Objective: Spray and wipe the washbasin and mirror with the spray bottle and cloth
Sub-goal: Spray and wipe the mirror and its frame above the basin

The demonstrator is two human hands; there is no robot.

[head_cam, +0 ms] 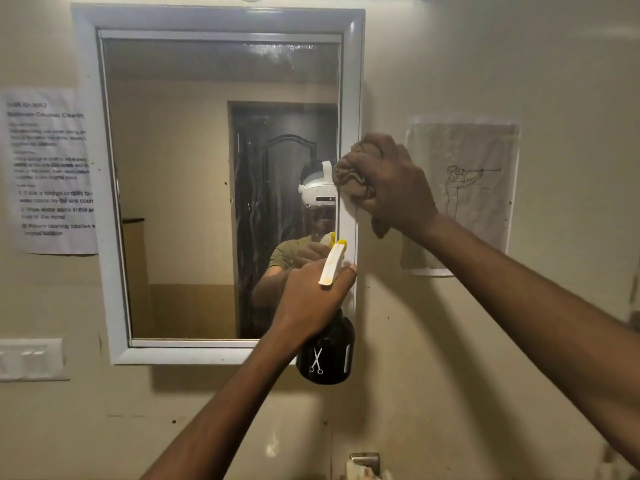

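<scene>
The right hand (pixel 391 185) is clenched around a bunched brown cloth (pixel 349 178), pressing it on the right edge of the white-framed wall mirror (pixel 221 19), apparently to wipe there. Below it, at the mirror's lower right corner, the left hand's (pixel 311 296) fingers wrap the neck of the black spray bottle with a yellow-white trigger head (pixel 327 355), nozzle toward the glass, likely ready to spray.

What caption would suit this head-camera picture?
Right hand presses brown cloth on mirror frame; left hand holds spray bottle.
</scene>
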